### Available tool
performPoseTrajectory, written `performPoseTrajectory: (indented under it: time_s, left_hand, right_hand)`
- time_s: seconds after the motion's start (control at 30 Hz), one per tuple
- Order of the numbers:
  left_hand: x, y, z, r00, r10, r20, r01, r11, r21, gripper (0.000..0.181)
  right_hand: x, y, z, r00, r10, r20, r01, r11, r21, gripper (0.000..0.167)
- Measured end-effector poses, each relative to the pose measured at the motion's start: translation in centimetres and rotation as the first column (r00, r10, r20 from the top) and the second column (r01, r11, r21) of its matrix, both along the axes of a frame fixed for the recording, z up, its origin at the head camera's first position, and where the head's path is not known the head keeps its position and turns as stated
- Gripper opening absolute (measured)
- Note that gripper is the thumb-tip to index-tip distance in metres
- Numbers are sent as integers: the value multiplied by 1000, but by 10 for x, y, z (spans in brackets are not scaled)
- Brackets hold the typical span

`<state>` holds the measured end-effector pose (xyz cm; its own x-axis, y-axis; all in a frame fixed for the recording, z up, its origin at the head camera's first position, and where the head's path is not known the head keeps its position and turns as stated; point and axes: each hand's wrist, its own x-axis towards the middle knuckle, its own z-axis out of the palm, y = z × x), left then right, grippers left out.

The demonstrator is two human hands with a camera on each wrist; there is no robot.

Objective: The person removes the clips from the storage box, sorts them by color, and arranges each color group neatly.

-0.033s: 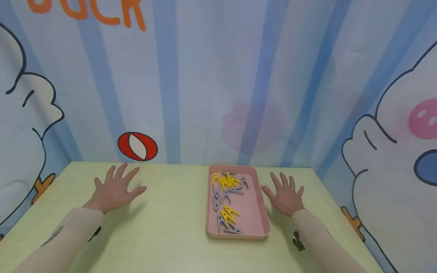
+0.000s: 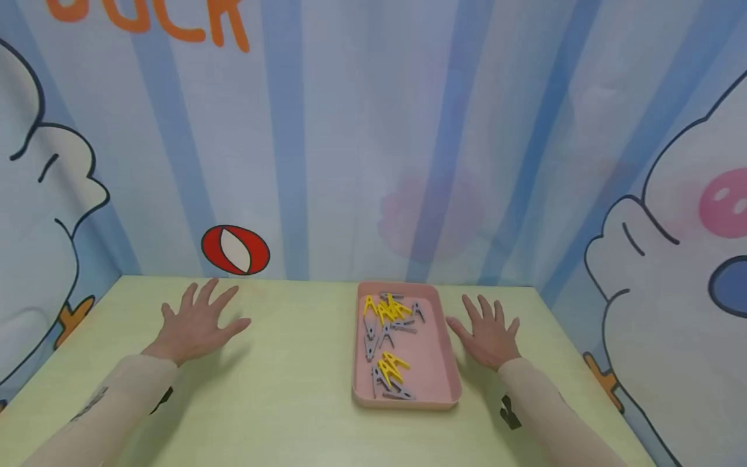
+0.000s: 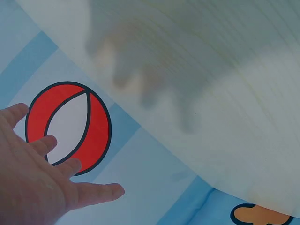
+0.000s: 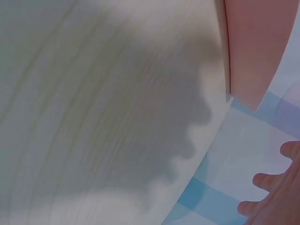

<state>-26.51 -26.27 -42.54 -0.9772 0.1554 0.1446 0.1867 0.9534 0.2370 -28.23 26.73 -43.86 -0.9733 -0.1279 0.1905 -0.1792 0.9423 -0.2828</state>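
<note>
A pink tray [image 2: 428, 363] lies on the table right of centre, holding yellow clips [image 2: 388, 371] and grey clips [image 2: 386, 335] in loose groups, mostly along its left side. Fingers spread, the right hand [image 2: 487, 337] is just beside the tray's right edge and holds nothing. Well to the tray's left, the left hand [image 2: 195, 324] is also spread and empty above the table. The left wrist view has the left hand [image 3: 42, 178] with fingers extended; the right wrist view catches part of the right hand [image 4: 276, 192] and the tray's pink wall [image 4: 258, 42].
The pale yellow table [image 2: 280, 389] ends at a blue striped backdrop [image 2: 327, 162] printed with white cartoon figures and a red and white oval [image 2: 235, 250]. Shadows of the hands fall on the tabletop.
</note>
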Motion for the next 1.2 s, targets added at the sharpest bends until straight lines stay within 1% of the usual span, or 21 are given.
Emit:
performPoseTrajectory:
  time_s: [0.2, 0.3, 0.43, 0.57, 0.7, 0.77, 0.8, 0.93, 1.0, 1.03, 1.1, 1.2]
  left_hand:
    - [3, 1, -4, 1000, -7, 6, 7, 1000, 5, 87]
    - [4, 2, -3, 1000, -7, 3, 7, 1000, 6, 86]
    - [4, 3, -2, 1000, -6, 6, 6, 1000, 2, 87]
    - [2, 7, -2, 1000, -13, 7, 13, 1000, 8, 88]
    - [-1, 11, -2, 1000, -18, 11, 18, 1000, 9, 88]
    - [-2, 13, -2, 1000, -20, 11, 20, 1000, 13, 87]
    - [-3, 14, -2, 1000, -23, 11, 23, 1000, 19, 86]
    - [-5, 20, 0, 999, -44, 4, 44, 998, 43, 81]
    - [-5, 25, 2, 998, -60, -4, 60, 997, 47, 78]
    - [-4, 28, 3, 998, -68, -9, 69, 997, 46, 76]
    - [-4, 34, 5, 996, -84, -20, 85, 995, 55, 73]
    - [-3, 45, 8, 993, -109, -38, 111, 991, 74, 70]
  right_hand:
    - [0, -1, -7, 1000, 3, 2, -3, 999, -32, 77]
    - [-1, -2, -6, 1000, 4, -9, -5, 999, -35, 78]
    - [0, -3, -4, 1000, 8, 8, -8, 999, -54, 78]
    - [1, -3, -3, 998, 32, 56, -27, 995, -95, 78]
    - [2, -4, -1, 990, 57, 132, -33, 984, -176, 76]
    - [2, -5, 1, 980, 67, 189, -17, 967, -256, 72]
    - [3, -7, 2, 973, 72, 219, -2, 952, -305, 69]
    - [5, -13, 4, 940, 96, 327, 78, 874, -480, 62]
    - [6, -16, 4, 927, 112, 357, 101, 844, -527, 60]
    - [6, -18, 4, 922, 118, 369, 110, 833, -542, 59]
    - [8, -22, 4, 914, 125, 386, 122, 822, -556, 58]
    - [9, -25, 3, 908, 132, 397, 125, 821, -558, 58]
